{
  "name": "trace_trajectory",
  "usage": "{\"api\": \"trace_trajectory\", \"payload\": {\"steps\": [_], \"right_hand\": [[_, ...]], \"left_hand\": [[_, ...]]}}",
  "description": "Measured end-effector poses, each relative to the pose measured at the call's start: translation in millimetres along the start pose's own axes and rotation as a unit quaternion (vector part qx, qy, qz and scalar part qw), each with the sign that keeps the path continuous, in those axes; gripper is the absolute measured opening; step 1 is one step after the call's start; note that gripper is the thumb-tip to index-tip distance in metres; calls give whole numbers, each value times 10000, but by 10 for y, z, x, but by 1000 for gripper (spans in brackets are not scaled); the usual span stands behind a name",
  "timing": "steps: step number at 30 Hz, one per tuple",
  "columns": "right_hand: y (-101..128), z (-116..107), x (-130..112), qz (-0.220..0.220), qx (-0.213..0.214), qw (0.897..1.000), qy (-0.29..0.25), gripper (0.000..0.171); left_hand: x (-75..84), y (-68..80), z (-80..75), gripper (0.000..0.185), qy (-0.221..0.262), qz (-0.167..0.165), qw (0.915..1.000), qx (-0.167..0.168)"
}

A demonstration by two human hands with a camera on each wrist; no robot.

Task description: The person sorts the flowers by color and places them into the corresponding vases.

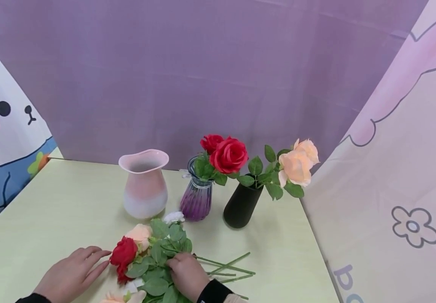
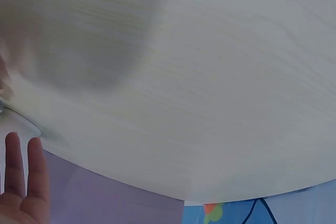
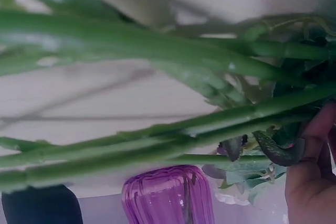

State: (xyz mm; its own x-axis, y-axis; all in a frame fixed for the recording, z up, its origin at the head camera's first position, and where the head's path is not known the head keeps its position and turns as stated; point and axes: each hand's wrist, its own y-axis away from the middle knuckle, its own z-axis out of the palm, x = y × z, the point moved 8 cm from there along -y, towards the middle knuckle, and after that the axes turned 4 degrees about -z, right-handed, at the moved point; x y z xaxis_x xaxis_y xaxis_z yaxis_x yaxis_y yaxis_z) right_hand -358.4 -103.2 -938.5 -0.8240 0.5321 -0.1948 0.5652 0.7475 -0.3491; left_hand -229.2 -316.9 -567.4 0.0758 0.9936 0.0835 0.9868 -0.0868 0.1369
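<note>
Two vases filled — red roses point(image 1: 225, 153) in the purple vase point(image 1: 196, 202), peach rose point(image 1: 298, 164) in the black vase point(image 1: 242, 205); pink vase point(image 1: 144, 185) empty. I judge roughly two-thirds done. My right hand point(image 1: 187, 275) grips the loose bunch point(image 1: 153, 256) on the table point(image 1: 51, 202); my left hand point(image 1: 71, 273) lies flat, fingers straight — fingertips just beside its red bloom.

We are seeing three vases lining up across the middle of the frame on the tabletop point(image 1: 51, 202): the wide vase point(image 1: 144, 184) leftmost, the ribbed vase point(image 1: 196, 198) in the centre, the narrow vase point(image 1: 242, 205) rightmost. Loose flowers point(image 1: 153, 256) are lying lower centre, between our left hand point(image 1: 70, 275) and right hand point(image 1: 187, 275).
</note>
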Motion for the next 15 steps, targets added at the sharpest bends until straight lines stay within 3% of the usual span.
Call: {"api": "trace_trajectory", "payload": {"steps": [4, 8, 15], "right_hand": [[-1, 90, 2, -31, 28, 10000, 87, 35], [-38, -95, -45, 71, 44, 10000, 42, 31], [-169, -772, -123, 367, 528, 9961, -602, 16]], "left_hand": [[0, 24, -12, 83, -8, -15, 10000, 16], [16, 54, -58, 46, -6, 36, 9998, 212], [32, 65, -138, 46, 13, 35, 9998, 194]]}}
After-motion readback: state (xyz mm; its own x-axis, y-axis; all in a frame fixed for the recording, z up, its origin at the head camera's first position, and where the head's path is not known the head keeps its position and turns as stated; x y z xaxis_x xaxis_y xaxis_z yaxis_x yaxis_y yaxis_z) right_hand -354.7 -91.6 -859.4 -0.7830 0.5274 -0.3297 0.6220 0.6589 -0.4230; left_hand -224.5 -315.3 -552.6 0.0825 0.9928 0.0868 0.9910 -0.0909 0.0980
